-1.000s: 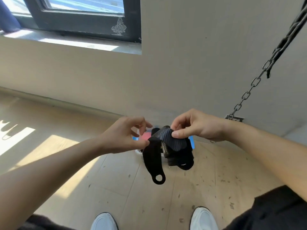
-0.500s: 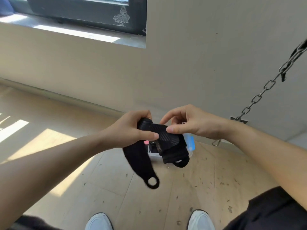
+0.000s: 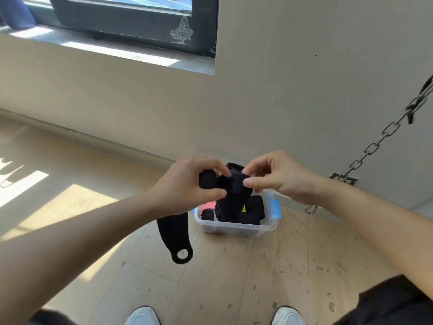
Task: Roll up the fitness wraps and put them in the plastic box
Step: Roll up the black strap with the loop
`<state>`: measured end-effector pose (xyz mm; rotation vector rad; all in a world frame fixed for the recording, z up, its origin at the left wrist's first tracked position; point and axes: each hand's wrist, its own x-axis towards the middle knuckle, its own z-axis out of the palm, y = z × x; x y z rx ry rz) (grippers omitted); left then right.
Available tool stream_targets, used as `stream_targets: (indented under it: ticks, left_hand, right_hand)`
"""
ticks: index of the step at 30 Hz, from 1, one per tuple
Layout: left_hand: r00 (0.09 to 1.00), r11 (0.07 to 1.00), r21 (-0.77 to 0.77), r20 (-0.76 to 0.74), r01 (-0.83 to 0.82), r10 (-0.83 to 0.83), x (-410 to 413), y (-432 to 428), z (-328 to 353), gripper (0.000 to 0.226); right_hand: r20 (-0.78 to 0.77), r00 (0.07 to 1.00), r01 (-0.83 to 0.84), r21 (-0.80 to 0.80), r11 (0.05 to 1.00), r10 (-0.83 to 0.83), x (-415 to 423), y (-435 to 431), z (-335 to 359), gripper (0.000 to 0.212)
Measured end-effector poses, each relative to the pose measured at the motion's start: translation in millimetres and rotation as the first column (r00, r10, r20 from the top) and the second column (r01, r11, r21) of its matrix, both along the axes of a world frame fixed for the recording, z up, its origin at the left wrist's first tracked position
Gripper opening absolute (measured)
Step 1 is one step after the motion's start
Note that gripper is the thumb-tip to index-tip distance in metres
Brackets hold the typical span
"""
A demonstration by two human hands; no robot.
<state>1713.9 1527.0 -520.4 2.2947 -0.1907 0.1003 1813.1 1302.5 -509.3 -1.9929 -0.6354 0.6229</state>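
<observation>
Rolling stage. The left hand [image 3: 187, 187] and right hand [image 3: 277, 178] are each pinching a black fitness wrap [image 3: 236, 185], grip clamped on it, above the plastic box [image 3: 234, 231] on the floor [image 3: 234, 282]. Its looped tail [image 3: 172, 231] is hanging unrolled. Several rolled wraps [image 3: 256, 205] are already lying inside; this one is awaiting finishing and stowing.

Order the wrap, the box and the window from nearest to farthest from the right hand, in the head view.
1. Wrap, pinched by the right hand.
2. Box, low down, below it.
3. Window, far up on the left.
</observation>
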Motion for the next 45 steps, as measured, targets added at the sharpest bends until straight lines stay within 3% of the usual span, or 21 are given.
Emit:
stream_targets:
  ticks: [7,15,18,22,24,28,30,33,36,39,45]
  left_hand:
    - [0.970,0.974,0.099,0.159,-0.202,0.185,-2,-12,-5,0.052]
    - [0.962,0.977,0.028,0.182,-0.214,0.205,0,-17,0,0.012]
    - [0.955,0.960,-0.036,0.097,-0.279,0.282,8,-5,4,0.010]
    - [0.937,0.922,-0.169,-0.013,-0.347,0.350,12,18,11,0.015]
    - [0.951,0.926,-0.219,-0.066,-0.309,0.302,10,20,14,0.012]
    - [0.984,0.954,-0.244,-0.087,-0.173,0.157,8,11,20,0.008]
    - [0.992,0.958,-0.262,-0.081,-0.117,0.099,7,6,23,0.008]
    - [0.996,0.940,-0.333,-0.082,-0.073,0.048,7,3,27,0.009]
    - [0.995,0.907,-0.415,-0.097,-0.076,0.039,6,6,30,0.010]
    - [0.992,0.892,-0.439,-0.109,-0.107,0.065,6,9,30,0.006]
    - [0.980,0.888,-0.423,-0.158,-0.181,0.124,5,17,29,0.004]
  right_hand:
    - [0.011,0.998,0.060,0.131,0.990,-0.061,-12,10,-4,0.010]
    - [0.001,1.000,0.003,0.160,0.987,-0.003,-8,3,-2,0.005]
    - [-0.039,0.997,-0.062,0.038,0.997,0.063,6,-9,2,0.004]
    - [-0.013,0.981,-0.180,-0.409,0.895,0.192,24,-38,5,0.011]
    - [-0.032,0.981,-0.186,-0.443,0.877,0.192,23,-40,6,0.020]
    - [0.156,0.988,0.007,-0.181,0.983,0.021,16,-22,7,0.017]
    - [0.152,0.987,-0.031,-0.094,0.995,0.045,10,-13,5,0.031]
    - [0.100,0.984,-0.137,-0.093,0.986,0.146,-1,-3,-1,0.043]
    - [0.037,0.990,-0.139,0.005,0.990,0.139,-9,3,-7,0.030]
    - [-0.078,0.993,-0.073,0.163,0.984,0.087,-10,5,-9,0.014]
    - [-0.364,0.932,0.140,0.389,0.911,0.012,1,-4,5,0.028]
